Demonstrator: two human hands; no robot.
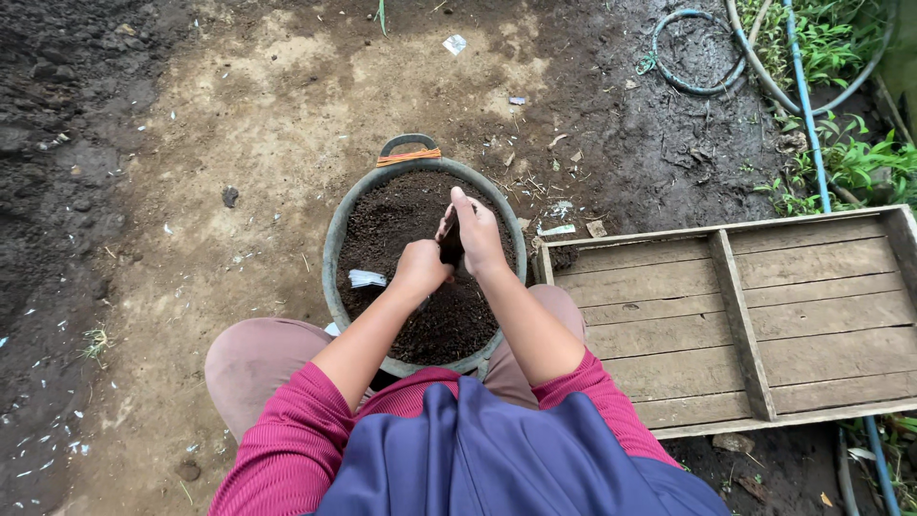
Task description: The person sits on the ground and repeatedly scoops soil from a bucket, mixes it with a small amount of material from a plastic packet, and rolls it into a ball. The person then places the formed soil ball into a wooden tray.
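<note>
Bare dirt lies open to my left; a wooden tray [764,315] sits just beside the tub [336,239] of soil on my right. Over the soil, my right hand [480,234] is closed around a small dark bag [449,239] — my left hand [418,268] is curled shut just beside it, contents unclear.

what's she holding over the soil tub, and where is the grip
The right hand holds a small dark bag, fingers around its upper edge. The left hand is at the bag's lower side; whether it grips cannot be told.
</note>
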